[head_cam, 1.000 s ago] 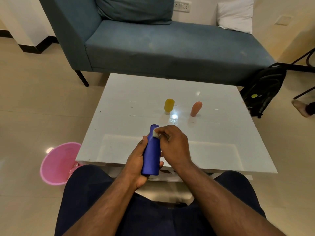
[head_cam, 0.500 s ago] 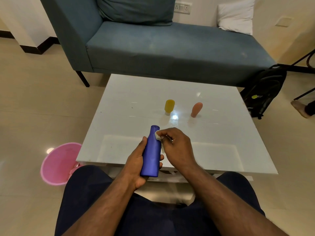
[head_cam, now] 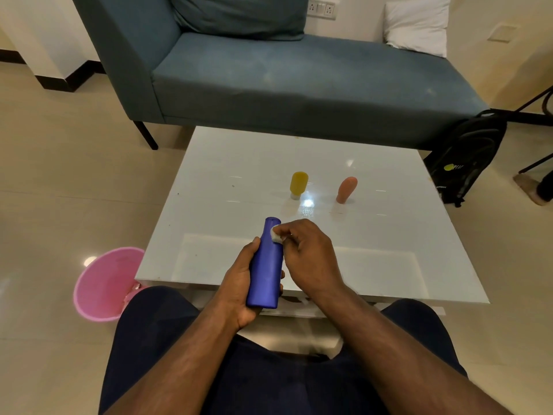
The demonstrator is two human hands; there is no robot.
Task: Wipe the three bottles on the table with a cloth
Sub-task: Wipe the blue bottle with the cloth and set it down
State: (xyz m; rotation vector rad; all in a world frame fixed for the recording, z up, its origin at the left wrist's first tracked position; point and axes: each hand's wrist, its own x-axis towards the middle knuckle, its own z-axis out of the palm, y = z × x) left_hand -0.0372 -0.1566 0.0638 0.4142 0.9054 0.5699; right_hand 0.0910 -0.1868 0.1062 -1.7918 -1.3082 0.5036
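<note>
This is a home living room. A blue-grey upholstered sofa [head_cam: 299, 82] with a matching cushion [head_cam: 239, 16] and a white pillow [head_cam: 417, 23] stands behind a low, glossy white tabletop [head_cam: 239, 163]. Beige polished floor tiles [head_cam: 59, 175], a wall socket panel [head_cam: 321, 9], a pink plastic bin [head_cam: 104, 283] and a black backpack [head_cam: 469, 154] complete the domestic setting.

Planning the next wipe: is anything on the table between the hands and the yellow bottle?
Nothing visible. The yellow bottle stands beyond the right hand across bare table; the pink bottle stands off to its right.
</note>
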